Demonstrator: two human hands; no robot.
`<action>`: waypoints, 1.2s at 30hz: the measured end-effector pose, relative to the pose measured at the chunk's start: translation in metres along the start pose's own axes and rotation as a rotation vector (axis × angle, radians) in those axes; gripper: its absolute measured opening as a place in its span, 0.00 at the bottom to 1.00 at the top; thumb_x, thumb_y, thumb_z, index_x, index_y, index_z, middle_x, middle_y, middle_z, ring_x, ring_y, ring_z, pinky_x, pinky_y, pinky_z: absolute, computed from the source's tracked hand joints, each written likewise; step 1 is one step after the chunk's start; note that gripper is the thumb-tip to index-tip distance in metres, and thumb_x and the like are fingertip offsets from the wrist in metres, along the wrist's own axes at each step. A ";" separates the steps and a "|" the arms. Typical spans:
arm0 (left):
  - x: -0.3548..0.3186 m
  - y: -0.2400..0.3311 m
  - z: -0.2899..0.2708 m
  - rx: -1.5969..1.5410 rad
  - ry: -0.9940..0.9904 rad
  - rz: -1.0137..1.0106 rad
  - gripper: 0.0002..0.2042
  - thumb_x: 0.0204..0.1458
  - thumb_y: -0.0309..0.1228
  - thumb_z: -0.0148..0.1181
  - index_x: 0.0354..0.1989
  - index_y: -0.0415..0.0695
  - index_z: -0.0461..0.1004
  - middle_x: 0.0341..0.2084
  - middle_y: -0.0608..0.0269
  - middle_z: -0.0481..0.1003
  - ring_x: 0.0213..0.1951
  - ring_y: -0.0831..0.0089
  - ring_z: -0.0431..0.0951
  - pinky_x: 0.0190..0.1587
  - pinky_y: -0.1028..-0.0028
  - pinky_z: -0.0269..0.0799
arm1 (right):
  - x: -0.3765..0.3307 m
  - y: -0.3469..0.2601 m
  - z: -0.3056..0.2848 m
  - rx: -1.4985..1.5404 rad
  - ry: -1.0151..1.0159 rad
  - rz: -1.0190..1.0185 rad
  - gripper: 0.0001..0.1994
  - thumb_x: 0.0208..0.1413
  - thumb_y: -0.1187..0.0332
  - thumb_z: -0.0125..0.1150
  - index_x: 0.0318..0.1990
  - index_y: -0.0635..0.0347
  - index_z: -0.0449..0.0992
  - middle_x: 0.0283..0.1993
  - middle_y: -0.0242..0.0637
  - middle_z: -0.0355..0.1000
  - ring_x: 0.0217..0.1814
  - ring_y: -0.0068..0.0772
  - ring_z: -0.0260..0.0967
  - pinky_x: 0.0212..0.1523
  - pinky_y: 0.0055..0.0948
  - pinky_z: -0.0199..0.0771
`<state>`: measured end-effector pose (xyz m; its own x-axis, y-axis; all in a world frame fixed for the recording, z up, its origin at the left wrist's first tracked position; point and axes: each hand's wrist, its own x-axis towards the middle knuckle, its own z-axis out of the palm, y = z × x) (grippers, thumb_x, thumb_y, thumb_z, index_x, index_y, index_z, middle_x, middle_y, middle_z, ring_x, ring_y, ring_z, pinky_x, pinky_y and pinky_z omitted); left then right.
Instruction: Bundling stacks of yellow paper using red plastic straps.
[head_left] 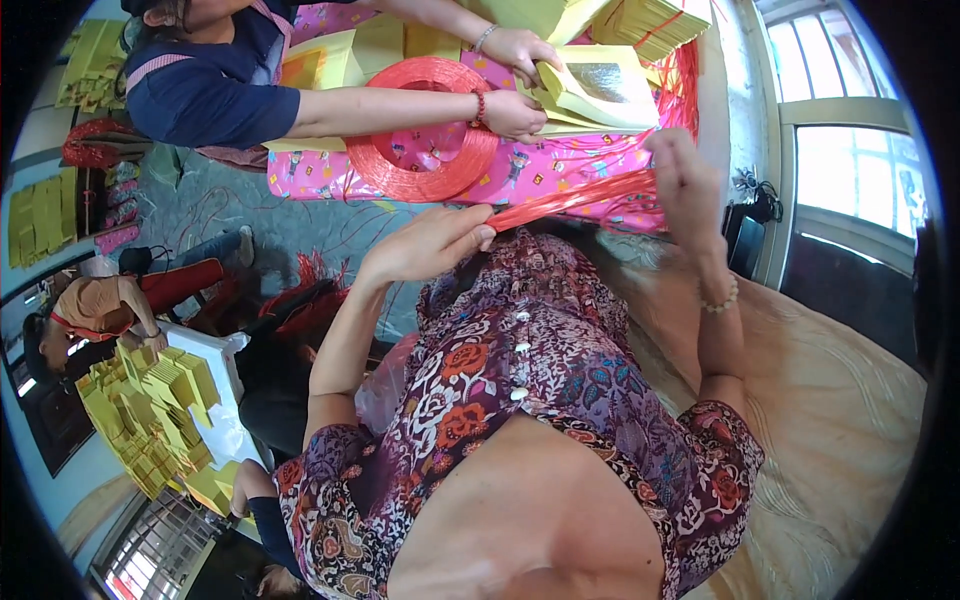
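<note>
A bundle of red plastic string stretches between my two hands above the near edge of the pink table. My left hand pinches one end between thumb and fingers. At the other end, my right hand is raised and closed round the strands; it is a little blurred, and its fingertips are partly hidden. Just beyond the bundle, a large ring of red string lies on the table's patterned pink cover.
Across the table, a co-worker's hands hold a stack of yellow paper with a silver patch. Tied yellow paper bundles sit at the far right, beside hanging red strands. Another table with yellow stacks stands left.
</note>
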<state>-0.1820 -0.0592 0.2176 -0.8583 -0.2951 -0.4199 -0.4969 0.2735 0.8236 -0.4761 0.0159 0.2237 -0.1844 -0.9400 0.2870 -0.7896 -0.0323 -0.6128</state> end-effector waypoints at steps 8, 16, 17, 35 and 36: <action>-0.010 -0.054 0.001 -0.171 -0.093 -0.090 0.12 0.60 0.38 0.41 0.28 0.43 0.64 0.19 0.67 0.63 0.24 0.77 0.63 0.28 0.74 0.61 | -0.005 0.110 -0.028 -0.226 0.056 0.258 0.10 0.59 0.60 0.46 0.35 0.56 0.70 0.24 0.45 0.70 0.27 0.47 0.71 0.26 0.41 0.68; -0.008 -0.073 0.007 0.028 0.074 -0.099 0.14 0.59 0.39 0.41 0.30 0.40 0.64 0.22 0.58 0.68 0.27 0.62 0.70 0.30 0.66 0.64 | -0.021 0.191 -0.011 -0.393 0.028 0.235 0.13 0.59 0.58 0.44 0.33 0.56 0.68 0.25 0.49 0.71 0.27 0.55 0.70 0.26 0.47 0.66; -0.006 -0.071 0.009 0.024 0.074 -0.099 0.14 0.59 0.39 0.41 0.30 0.40 0.64 0.22 0.58 0.68 0.27 0.62 0.70 0.30 0.66 0.64 | -0.026 0.192 -0.005 -0.537 -0.072 0.251 0.13 0.59 0.58 0.45 0.32 0.57 0.68 0.24 0.49 0.71 0.27 0.55 0.70 0.26 0.47 0.66; 0.040 -0.028 0.024 -0.037 0.166 0.044 0.12 0.57 0.36 0.42 0.32 0.38 0.65 0.24 0.50 0.72 0.32 0.52 0.73 0.35 0.59 0.66 | -0.029 -0.031 0.119 0.366 -0.251 0.007 0.13 0.56 0.61 0.51 0.27 0.58 0.75 0.16 0.42 0.68 0.17 0.39 0.68 0.18 0.34 0.65; 0.038 -0.024 0.021 -0.038 0.135 0.040 0.13 0.57 0.37 0.41 0.32 0.38 0.64 0.24 0.50 0.72 0.32 0.52 0.73 0.35 0.59 0.66 | -0.025 -0.024 0.110 0.296 -0.193 -0.042 0.14 0.56 0.60 0.52 0.24 0.58 0.75 0.16 0.42 0.68 0.16 0.38 0.67 0.17 0.33 0.65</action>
<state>-0.2054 -0.0581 0.1738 -0.8511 -0.4059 -0.3329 -0.4548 0.2536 0.8537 -0.3880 0.0027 0.1500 -0.0195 -0.9817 0.1896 -0.5852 -0.1425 -0.7983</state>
